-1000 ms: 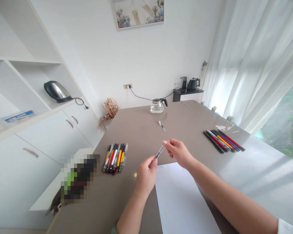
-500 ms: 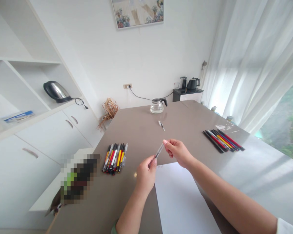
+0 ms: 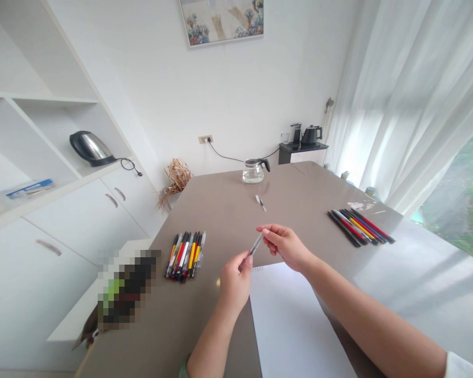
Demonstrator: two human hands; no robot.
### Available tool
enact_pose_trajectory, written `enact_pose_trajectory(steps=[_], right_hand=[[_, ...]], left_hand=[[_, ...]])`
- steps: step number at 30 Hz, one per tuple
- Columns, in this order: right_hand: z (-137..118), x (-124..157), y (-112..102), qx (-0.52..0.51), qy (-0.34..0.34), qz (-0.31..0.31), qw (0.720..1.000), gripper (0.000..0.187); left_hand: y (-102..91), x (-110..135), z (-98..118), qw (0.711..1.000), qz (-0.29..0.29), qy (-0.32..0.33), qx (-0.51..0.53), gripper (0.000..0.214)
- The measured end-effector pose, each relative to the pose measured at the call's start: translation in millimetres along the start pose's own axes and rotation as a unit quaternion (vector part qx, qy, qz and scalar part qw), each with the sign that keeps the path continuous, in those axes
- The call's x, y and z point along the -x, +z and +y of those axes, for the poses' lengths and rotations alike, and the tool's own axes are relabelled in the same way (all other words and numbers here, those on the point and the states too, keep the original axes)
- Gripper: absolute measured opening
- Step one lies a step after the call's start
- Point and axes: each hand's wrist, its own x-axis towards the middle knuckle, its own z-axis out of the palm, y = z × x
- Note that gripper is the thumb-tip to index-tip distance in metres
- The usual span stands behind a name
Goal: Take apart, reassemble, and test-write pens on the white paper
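A slim clear pen [image 3: 256,243] slants up to the right between my two hands, above the top edge of a white sheet of paper [image 3: 295,320]. My left hand [image 3: 236,278] is closed around its lower end, thumb along the barrel. At its upper end, the thumb and fingers of my right hand [image 3: 286,244] pinch the tip; the exact contact is partly hidden by the fingers. Small faint marks run along the paper's top left corner. Another pen [image 3: 260,202], white and dark, lies on the table beyond my hands.
Left of my hands lies a bundle of mixed pens [image 3: 185,257]; a row of pens [image 3: 360,227] lies to the right. A glass pot of water [image 3: 253,172] stands at the table's [image 3: 220,210] far side. A blurred-out patch [image 3: 128,289] covers something by the left edge.
My right hand's fingers have shifted slightly left at the upper end of the pen, the index finger now reaching over it. My left hand has hardly moved.
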Motion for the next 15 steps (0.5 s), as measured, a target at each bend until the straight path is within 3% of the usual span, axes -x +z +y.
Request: enact_pose_trajectory(steps=[5, 10, 15], right_hand=[[3.0, -1.4, -0.6, 0.042, 0.006, 0.063, 0.997, 0.033], [0.6, 0.0, 1.0, -0.003, -0.003, 0.001, 1.0, 0.032], [3.8, -2.0, -1.0, 0.029, -0.004, 0.048, 0.998, 0.031]], left_hand=[[-0.9, 1.4, 1.4, 1.0, -0.009, 0.004, 0.003, 0.036], [-0.6, 0.9, 0.5, 1.0, -0.013, -0.011, 0.009, 0.038], [-1.0, 0.4, 4.5, 1.0, -0.023, -0.01, 0.008, 0.036]])
